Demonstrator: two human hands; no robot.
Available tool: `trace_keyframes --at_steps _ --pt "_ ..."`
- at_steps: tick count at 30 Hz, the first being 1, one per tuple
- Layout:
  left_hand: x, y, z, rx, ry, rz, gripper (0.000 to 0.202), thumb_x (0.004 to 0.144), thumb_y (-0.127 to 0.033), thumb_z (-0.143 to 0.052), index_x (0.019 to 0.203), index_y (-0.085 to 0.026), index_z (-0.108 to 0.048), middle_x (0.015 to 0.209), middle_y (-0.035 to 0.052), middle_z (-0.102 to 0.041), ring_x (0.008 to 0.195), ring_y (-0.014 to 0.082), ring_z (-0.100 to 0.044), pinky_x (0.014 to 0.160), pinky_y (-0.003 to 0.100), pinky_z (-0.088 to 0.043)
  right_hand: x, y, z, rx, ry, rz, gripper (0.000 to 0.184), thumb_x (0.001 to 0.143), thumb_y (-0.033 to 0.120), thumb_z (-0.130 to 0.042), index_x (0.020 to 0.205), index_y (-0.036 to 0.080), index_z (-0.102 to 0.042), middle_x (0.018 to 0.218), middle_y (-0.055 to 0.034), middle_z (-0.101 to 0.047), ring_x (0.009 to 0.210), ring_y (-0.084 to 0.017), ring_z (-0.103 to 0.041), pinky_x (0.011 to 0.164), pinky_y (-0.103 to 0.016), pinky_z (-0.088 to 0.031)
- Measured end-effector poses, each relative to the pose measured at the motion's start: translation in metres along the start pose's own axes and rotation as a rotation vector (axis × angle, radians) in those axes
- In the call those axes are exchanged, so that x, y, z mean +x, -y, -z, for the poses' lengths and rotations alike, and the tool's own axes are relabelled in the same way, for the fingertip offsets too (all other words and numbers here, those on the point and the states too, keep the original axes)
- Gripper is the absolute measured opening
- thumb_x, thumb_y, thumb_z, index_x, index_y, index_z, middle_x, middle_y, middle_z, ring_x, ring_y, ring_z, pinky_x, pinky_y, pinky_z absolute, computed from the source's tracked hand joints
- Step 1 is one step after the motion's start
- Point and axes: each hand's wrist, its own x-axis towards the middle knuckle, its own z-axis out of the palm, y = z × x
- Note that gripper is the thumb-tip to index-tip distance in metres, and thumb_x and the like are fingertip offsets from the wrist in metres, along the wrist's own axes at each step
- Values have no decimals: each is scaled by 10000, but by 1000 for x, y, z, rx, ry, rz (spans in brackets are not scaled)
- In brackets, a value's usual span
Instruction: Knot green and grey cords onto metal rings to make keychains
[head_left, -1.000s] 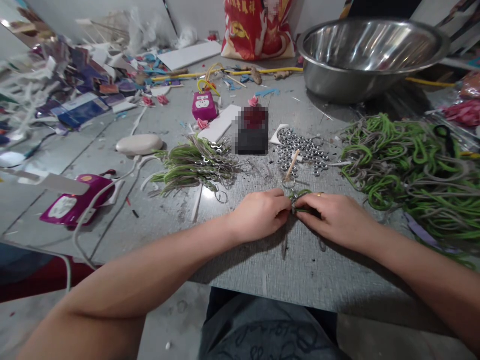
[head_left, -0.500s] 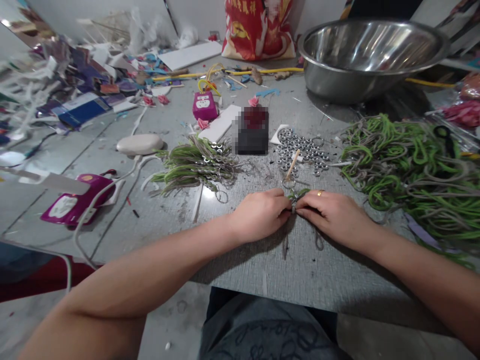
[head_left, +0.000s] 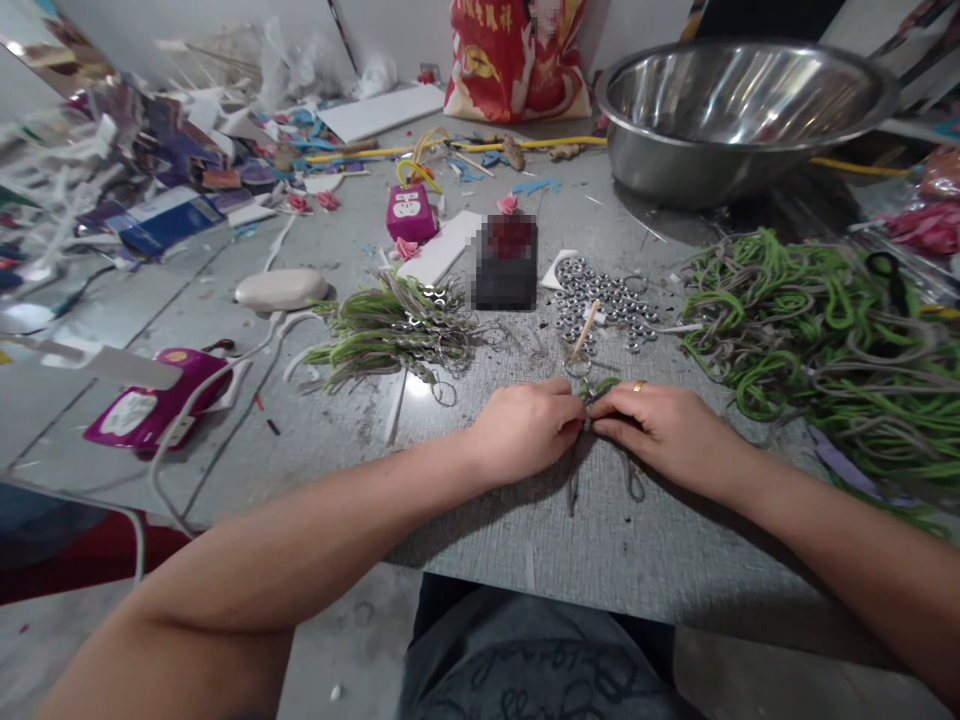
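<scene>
My left hand and my right hand meet over the front of the table, fingertips pinched close together. Between them they grip a green and grey cord, its grey ends hanging down toward me. Just beyond the fingers lies a metal ring with a thin wooden stick above it. Behind that spreads a heap of silver metal nuts or beads. Finished-looking green and grey cord pieces with rings lie left of my hands. The exact point where my fingertips press is hidden.
A large pile of green and grey cords covers the right side. Behind stand a steel basin and a red bag. Purple power sockets, a white cable and a dark, blurred-out box occupy the left and middle.
Both hands stay almost in place, still pinching the cord. The grey cord ends below them have shifted slightly.
</scene>
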Motion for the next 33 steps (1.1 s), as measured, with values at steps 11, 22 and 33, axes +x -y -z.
trace_keyframes --at_steps 11,22,33 --pt "-1 4 2 -93 -26 -30 157 801 -167 -485 773 -158 -639 742 21 -592 656 122 -581 592 233 -460 -3 4 0 -98 8 15 163 851 267 -497 955 190 -595 868 -42 -635 784 -186 -607 659 -300 -440" --pt "-1 3 4 -74 12 -17 150 784 -155 -486 827 -163 -630 777 25 -594 690 142 -591 638 268 -484 -5 3 2 -201 -20 34 185 880 240 -417 808 196 -581 819 -37 -620 715 -169 -598 605 -279 -412" --pt "-1 3 4 -66 31 5 176 820 -205 -489 845 -170 -659 793 29 -607 711 136 -602 670 270 -498 -3 1 -3 -28 -62 -21 134 857 225 -485 791 207 -601 814 -12 -649 737 -157 -603 646 -277 -428"
